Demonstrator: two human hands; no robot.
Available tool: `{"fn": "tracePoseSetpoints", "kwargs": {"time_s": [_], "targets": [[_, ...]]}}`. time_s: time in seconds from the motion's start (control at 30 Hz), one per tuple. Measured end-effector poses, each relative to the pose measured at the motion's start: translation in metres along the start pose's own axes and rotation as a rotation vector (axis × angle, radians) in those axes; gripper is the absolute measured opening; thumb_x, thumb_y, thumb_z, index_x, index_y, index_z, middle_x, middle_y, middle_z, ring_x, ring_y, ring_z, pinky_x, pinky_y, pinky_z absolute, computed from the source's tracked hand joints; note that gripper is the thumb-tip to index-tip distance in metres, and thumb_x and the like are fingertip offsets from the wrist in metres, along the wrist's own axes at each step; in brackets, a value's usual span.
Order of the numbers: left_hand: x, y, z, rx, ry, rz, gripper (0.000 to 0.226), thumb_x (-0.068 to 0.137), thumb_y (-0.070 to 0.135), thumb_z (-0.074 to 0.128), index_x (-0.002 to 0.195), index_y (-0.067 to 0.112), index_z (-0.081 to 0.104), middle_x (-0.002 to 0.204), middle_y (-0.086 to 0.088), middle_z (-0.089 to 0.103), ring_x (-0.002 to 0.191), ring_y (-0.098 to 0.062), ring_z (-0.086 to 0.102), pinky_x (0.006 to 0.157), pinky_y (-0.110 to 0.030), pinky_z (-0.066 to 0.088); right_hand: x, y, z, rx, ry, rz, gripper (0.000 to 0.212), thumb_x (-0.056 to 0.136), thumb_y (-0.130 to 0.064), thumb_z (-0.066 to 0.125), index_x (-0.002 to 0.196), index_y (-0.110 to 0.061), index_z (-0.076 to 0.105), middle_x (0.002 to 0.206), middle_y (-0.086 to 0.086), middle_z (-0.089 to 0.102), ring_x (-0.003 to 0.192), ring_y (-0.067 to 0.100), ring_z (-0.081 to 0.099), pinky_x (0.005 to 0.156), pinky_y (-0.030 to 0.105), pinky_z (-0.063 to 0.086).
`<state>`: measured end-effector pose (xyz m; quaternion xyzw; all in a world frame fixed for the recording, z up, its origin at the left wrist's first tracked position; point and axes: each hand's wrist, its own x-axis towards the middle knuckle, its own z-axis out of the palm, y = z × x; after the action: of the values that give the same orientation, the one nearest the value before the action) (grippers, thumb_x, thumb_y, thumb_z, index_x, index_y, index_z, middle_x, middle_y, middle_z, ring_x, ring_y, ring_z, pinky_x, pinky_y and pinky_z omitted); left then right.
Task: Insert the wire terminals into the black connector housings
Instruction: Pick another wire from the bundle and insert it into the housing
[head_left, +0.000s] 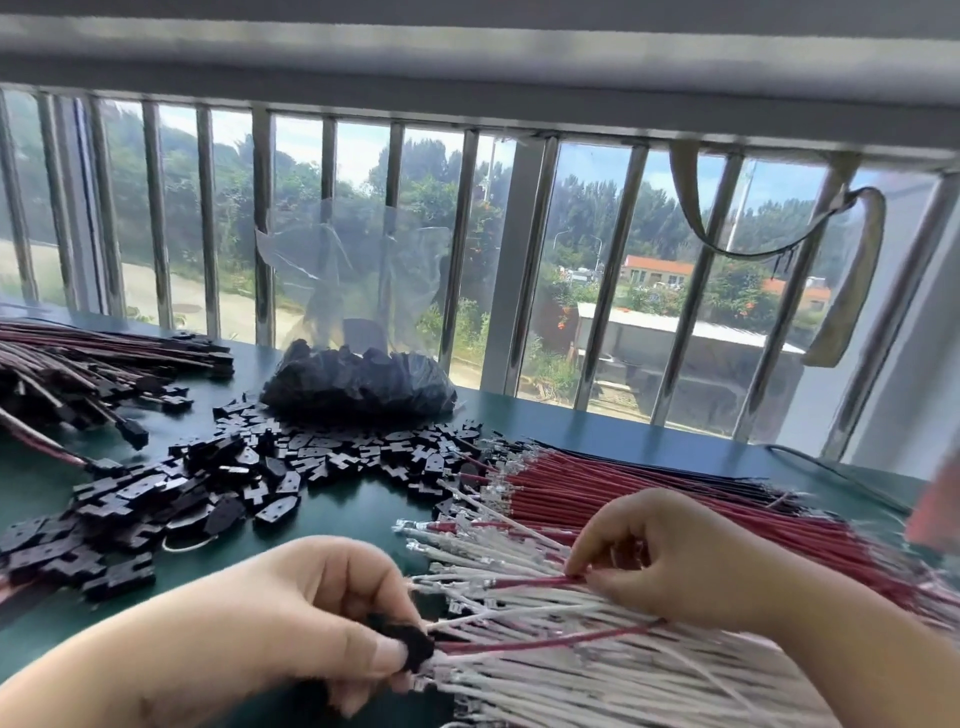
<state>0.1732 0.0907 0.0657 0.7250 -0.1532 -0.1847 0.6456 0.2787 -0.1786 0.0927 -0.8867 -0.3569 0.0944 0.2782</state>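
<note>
Surface: dark green tabletop (363, 512), its far edge running along a window fitted with vertical metal bars (265, 228).
Room: daylight enters through the bars; trees, a road and low red-roofed buildings lie outside. A beige strap (852, 270) hangs from the bars at the right.
Bag: clear plastic bag (358, 382) holding black parts, standing near the far edge at centre, its open top leaning against the bars.
Loose housings: heap of small flat black plastic connector housings (249, 467), spread from the bag toward the near left corner.
Finished pieces: pile of wires already fitted with black housings (78, 374), at the far left edge, housings pointing right.
Wire stock: bundles of red wires (649, 493) and white wires (597, 660) on the right half, long axes running left to right, metal terminals pointing left.
Left hand (291, 623): thumb and fingers curled, pinching one black connector housing (405, 642) near the front edge; its opening faces right, with a red wire and white wires leading from it.
Right hand (670, 556): fingers bent, fingertips (576, 564) pinching a single red wire (524, 582) that lies roughly horizontal, terminal to the left.
</note>
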Motion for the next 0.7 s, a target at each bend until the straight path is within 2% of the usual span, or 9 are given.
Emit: {"fn": "tracePoseSetpoints", "kwargs": {"time_s": [0.1, 0.2, 0.3, 0.4, 0.5, 0.57, 0.7], "targets": [[0.002, -0.001, -0.001, 0.022, 0.032, 0.013, 0.017, 0.059, 0.021, 0.079, 0.075, 0.018, 0.074, 0.074, -0.011, 0.071, 0.056, -0.014, 0.059, 0.056, -0.022, 0.047, 0.000, 0.004, 0.002, -0.046, 0.049, -0.037, 0.003, 0.077, -0.034, 0.069, 0.078, -0.032, 0.070, 0.071, -0.013, 0.061, 0.058, -0.001, 0.049, 0.058, 0.021, 0.047], [0.001, -0.003, -0.004, 0.031, 0.027, 0.029, 0.030, 0.056, 0.030, 0.087, 0.079, 0.015, 0.074, 0.074, -0.012, 0.071, 0.056, -0.015, 0.060, 0.056, -0.022, 0.048, 0.001, 0.007, 0.006, -0.088, 0.068, -0.034, 0.022, 0.078, -0.049, 0.062, 0.071, -0.028, 0.063, 0.066, -0.012, 0.055, 0.056, 0.000, 0.045, 0.057, 0.022, 0.044], [0.001, -0.007, -0.008, 0.023, 0.063, 0.057, 0.037, 0.057, 0.034, 0.089, 0.081, 0.010, 0.073, 0.074, -0.015, 0.071, 0.057, -0.017, 0.059, 0.056, -0.023, 0.048, 0.003, 0.012, 0.008, -0.103, 0.158, 0.002, 0.033, 0.086, -0.042, 0.058, 0.064, -0.017, 0.057, 0.057, -0.008, 0.049, 0.051, 0.004, 0.041, 0.054, 0.023, 0.041], [0.001, -0.011, -0.011, 0.009, 0.103, 0.064, 0.041, 0.053, 0.035, 0.091, 0.080, 0.010, 0.073, 0.073, -0.017, 0.071, 0.056, -0.017, 0.060, 0.055, -0.023, 0.048, 0.005, 0.020, 0.004, -0.209, 0.322, 0.037, 0.027, 0.089, -0.032, 0.058, 0.063, -0.025, 0.056, 0.054, -0.014, 0.054, 0.047, 0.001, 0.045, 0.051, 0.018, 0.042], [0.001, -0.011, -0.010, 0.012, 0.122, 0.045, 0.045, 0.051, 0.036, 0.091, 0.081, 0.009, 0.073, 0.073, -0.018, 0.071, 0.055, -0.018, 0.060, 0.054, -0.023, 0.049, 0.006, 0.025, 0.003, -0.270, 0.338, 0.061, 0.012, 0.088, -0.025, 0.058, 0.081, -0.034, 0.059, 0.058, -0.014, 0.057, 0.049, -0.001, 0.051, 0.051, 0.015, 0.043], [0.003, -0.012, -0.009, 0.013, 0.173, 0.027, 0.050, 0.047, 0.038, 0.092, 0.081, 0.007, 0.073, 0.073, -0.021, 0.070, 0.052, -0.018, 0.060, 0.051, -0.022, 0.048, 0.006, 0.027, 0.004, -0.287, 0.335, 0.098, 0.011, 0.089, -0.026, 0.057, 0.096, -0.034, 0.061, 0.062, -0.013, 0.057, 0.050, 0.000, 0.053, 0.053, 0.016, 0.043], [0.007, -0.013, -0.009, 0.025, 0.335, -0.007, 0.054, 0.037, 0.036, 0.090, 0.081, 0.009, 0.075, 0.075, -0.024, 0.070, 0.046, -0.017, 0.057, 0.042, -0.020, 0.044, 0.007, 0.024, 0.005, -0.332, 0.362, 0.125, 0.012, 0.089, -0.026, 0.055, 0.097, -0.033, 0.062, 0.065, -0.014, 0.057, 0.054, 0.002, 0.054, 0.054, 0.016, 0.044]]}}
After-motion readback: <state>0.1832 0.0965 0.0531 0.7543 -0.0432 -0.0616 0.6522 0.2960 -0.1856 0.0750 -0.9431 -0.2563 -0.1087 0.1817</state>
